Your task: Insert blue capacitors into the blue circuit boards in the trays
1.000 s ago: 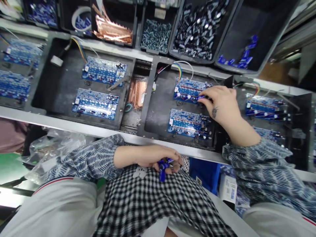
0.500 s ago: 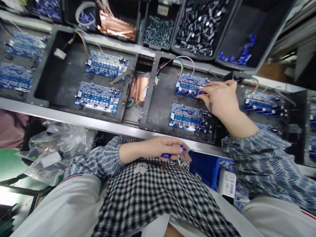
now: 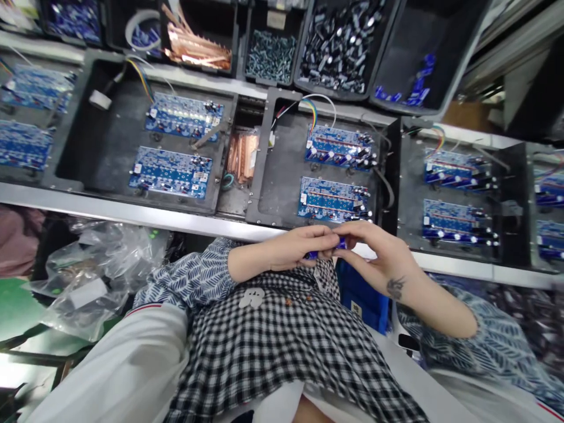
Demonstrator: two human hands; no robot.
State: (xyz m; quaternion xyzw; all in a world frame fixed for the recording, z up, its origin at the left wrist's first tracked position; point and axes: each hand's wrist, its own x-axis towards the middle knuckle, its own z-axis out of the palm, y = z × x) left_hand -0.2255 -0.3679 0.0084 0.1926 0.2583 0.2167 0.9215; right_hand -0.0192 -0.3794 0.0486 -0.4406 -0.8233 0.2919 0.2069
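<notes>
Pinching small blue parts between them, the left hand and right hand meet just below the nearest circuit board; a loose grip could drop one.
</notes>
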